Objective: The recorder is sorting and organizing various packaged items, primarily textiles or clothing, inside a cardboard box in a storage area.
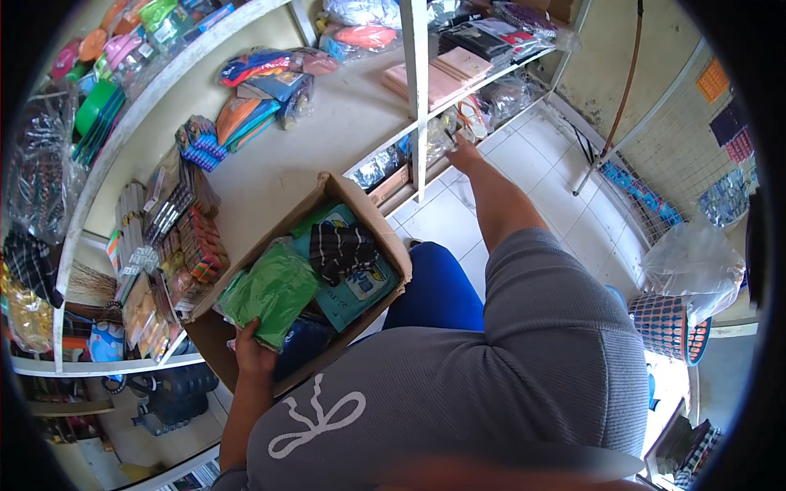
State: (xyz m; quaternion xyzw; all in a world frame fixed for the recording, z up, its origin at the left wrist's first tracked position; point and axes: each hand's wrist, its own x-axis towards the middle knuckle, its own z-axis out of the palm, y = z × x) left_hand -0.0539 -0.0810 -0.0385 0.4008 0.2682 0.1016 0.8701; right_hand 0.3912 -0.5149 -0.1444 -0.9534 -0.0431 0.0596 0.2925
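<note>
An open cardboard box (393,248) stands against the shelf in front of my body. Its contents are a plastic-wrapped green pack (276,288), teal packs (344,307), a black checked cloth (342,250) and a dark blue item (304,342). My left hand (255,353) grips the near edge of the green pack. Stretched out to the upper right, my right hand (463,153) reaches the lower shelf beside a pair of white and orange flip-flops (471,118) and clear plastic bags. A small dark item shows at its fingertips; whether it is held I cannot tell.
A white shelf post (416,92) rises left of my right arm. Folded pink cloths (451,73) lie on the shelf above it. Wrapped goods line the shelves at left. At right are a plastic basket (663,325), a wire grid (666,153) and a leaning pole (627,80).
</note>
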